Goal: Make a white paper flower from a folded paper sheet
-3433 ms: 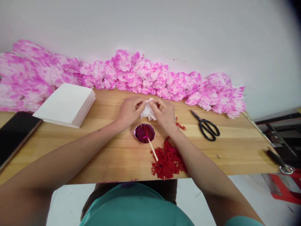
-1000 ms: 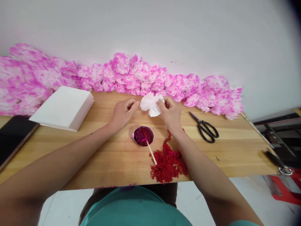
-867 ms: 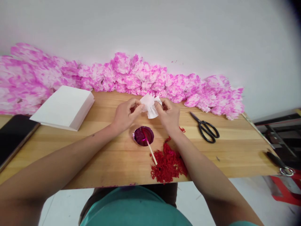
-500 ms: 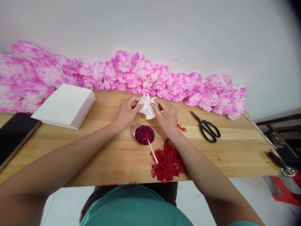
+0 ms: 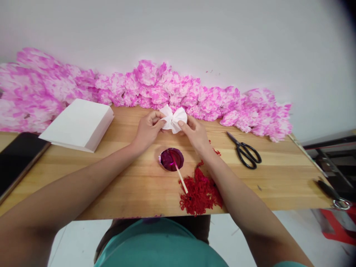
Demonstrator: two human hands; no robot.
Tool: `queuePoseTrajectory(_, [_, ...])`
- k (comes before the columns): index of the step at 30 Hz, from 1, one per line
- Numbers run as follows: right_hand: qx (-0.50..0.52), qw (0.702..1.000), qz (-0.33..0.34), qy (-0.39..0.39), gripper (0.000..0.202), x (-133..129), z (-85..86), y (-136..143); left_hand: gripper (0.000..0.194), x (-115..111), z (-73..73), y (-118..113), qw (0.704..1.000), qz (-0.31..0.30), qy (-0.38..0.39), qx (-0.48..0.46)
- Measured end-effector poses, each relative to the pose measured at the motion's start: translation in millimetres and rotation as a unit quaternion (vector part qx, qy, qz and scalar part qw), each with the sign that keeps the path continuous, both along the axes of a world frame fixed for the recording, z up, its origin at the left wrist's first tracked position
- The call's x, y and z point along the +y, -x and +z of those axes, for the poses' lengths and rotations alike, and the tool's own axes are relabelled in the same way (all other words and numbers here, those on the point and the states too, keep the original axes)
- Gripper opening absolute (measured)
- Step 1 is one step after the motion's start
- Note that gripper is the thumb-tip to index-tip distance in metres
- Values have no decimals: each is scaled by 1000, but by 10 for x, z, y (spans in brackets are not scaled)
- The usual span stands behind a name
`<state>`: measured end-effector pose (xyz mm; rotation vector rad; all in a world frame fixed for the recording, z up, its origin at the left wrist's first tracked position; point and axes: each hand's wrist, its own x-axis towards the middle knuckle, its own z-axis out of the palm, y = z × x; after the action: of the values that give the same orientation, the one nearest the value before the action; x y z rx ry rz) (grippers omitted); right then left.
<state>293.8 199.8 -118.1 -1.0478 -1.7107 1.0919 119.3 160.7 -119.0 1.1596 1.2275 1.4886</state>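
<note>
Between my two hands is a white paper flower (image 5: pixel 174 119), its thin petals gathered at the middle. My left hand (image 5: pixel 149 128) pinches its left side with thumb and fingers. On the other side my right hand (image 5: pixel 196 132) grips it, the thumb lying on the front of a petal. Just below the hands sits a small dish of dark magenta liquid (image 5: pixel 168 159), with a thin stick (image 5: pixel 182 180) leaning out of it. The stick's far end rests over a heap of red yarn (image 5: pixel 201 194) beside my right forearm.
Pink-and-white paper flowers (image 5: pixel 172 89) line the wall side of the wooden table (image 5: pixel 125 189). A stack of white paper (image 5: pixel 76 122) and a phone (image 5: pixel 20 155) lie at left. Black-handled scissors (image 5: pixel 244 150) lie right of my hands. Another dark-handled tool (image 5: pixel 332 193) is at the right edge.
The paper flower has turned in my fingers; its petals now spread to both sides with the gathered middle facing differently. Both hands have shifted slightly. The dish, stick and yarn stay in place.
</note>
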Motion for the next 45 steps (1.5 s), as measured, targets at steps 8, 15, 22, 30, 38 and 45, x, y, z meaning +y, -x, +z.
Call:
queuePoseTrajectory(8, [-9, 999, -36, -7, 16, -22, -28, 20, 7, 4, 9, 2, 1000, -4, 4, 19])
queuePoseTrajectory(15, [-29, 995, -76, -63, 12, -77, 43, 40, 27, -13, -53, -32, 997, -26, -25, 71])
queuePoseTrajectory(22, [-17, 994, -105, -34, 14, 1, 29, -27, 33, -19, -71, -6, 988, -3, -34, 152])
queuePoseTrajectory(30, [-57, 995, -52, -69, 14, -62, 40, 14, 17, -65, 27, 14, 951, 49, -119, 281])
queuePoseTrajectory(38, [-89, 992, -42, -84, 19, -65, 53, -3, 25, -51, 38, 48, 984, 53, -54, 159])
queuePoseTrajectory(45, [-92, 991, -49, -85, 20, -60, 36, 1, 27, -83, 48, 27, 979, 14, -78, 188])
